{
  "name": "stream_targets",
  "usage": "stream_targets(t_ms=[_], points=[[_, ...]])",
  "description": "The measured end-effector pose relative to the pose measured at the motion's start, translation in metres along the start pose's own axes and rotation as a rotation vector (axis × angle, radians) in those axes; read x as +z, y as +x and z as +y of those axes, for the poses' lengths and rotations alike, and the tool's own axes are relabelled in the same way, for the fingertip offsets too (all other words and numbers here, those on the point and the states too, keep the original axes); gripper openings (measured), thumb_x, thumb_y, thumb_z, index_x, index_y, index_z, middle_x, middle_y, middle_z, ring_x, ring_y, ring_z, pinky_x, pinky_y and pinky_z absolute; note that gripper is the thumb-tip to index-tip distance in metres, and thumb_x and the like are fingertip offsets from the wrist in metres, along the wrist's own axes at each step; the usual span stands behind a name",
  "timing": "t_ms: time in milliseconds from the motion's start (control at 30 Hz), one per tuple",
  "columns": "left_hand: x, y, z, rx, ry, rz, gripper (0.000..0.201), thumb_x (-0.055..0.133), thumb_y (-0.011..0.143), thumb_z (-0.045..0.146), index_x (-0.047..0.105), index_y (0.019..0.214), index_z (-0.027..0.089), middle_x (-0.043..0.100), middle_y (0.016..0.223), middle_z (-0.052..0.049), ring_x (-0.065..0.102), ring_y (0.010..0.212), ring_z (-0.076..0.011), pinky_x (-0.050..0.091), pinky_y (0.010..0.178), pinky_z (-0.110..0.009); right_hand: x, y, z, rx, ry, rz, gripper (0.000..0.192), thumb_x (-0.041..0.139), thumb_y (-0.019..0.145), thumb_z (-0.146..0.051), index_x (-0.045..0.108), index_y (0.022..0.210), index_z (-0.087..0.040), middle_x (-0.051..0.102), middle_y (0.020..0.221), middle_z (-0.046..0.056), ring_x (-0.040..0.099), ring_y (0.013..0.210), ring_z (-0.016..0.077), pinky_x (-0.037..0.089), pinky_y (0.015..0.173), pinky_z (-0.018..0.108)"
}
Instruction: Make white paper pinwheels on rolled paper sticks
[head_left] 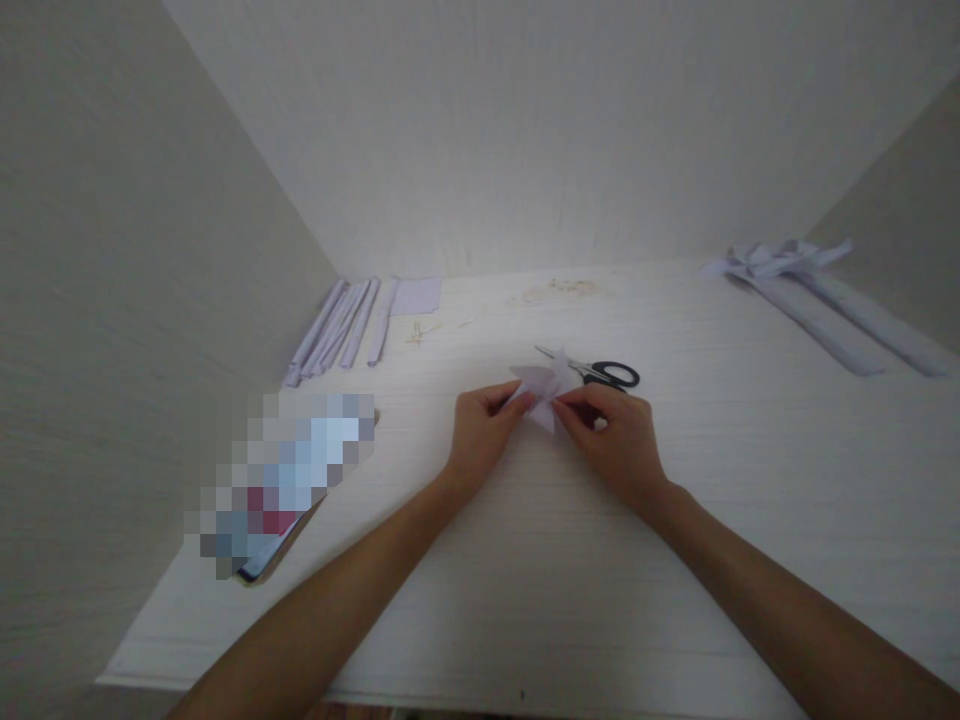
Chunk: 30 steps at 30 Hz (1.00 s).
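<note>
Here, both hands' grip pinches the folded paper piece (541, 388), left hand (484, 432) and right hand (615, 440) flanking it.

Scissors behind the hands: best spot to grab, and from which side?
Probably by the black handle loops, coming in from the right. The scissors lie flat with the blades pointing left, partly hidden behind the folded paper that both hands hold; the loops lie in the open.
</note>
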<state>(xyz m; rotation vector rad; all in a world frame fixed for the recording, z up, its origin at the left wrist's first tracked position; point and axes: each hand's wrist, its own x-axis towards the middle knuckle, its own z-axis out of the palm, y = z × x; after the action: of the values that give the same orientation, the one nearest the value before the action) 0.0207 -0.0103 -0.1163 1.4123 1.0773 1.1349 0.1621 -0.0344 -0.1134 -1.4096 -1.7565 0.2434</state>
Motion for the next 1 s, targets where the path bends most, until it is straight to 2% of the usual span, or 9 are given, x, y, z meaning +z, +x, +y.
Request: stream_targets(t_ms=[433, 1000], points=[[0.0013, -0.0003, 0.0001, -0.011, -0.032, -0.023, 0.021, 0.056, 0.067, 0.028, 0.066, 0.081, 0.017, 0.065, 0.076, 0.000, 0.057, 0.078, -0.0158, 0.043, 0.072, -0.027, 0.0007, 0.0011, -0.0007, -0.018, -0.011, 0.022, 0.008, 0.054, 0.068, -0.017, 0.060, 0.064, -0.015, 0.057, 0.054, 0.000, 0.049, 0.048, 0.0097, 0.037, 0.048, 0.020], [0.0001, -0.0002, -0.0018, -0.005, 0.032, -0.051, 0.021, 0.054, 0.068, 0.032, 0.066, 0.073, 0.016, 0.061, 0.065, 0.001, 0.054, 0.066, -0.0129, 0.042, 0.063, -0.024, 0.0009, -0.0006, 0.0001, -0.056, 0.037, 0.034, 0.007, 0.053, 0.070, -0.017, 0.058, 0.066, -0.017, 0.055, 0.056, -0.001, 0.049, 0.051, 0.0100, 0.037, 0.049, 0.021]])
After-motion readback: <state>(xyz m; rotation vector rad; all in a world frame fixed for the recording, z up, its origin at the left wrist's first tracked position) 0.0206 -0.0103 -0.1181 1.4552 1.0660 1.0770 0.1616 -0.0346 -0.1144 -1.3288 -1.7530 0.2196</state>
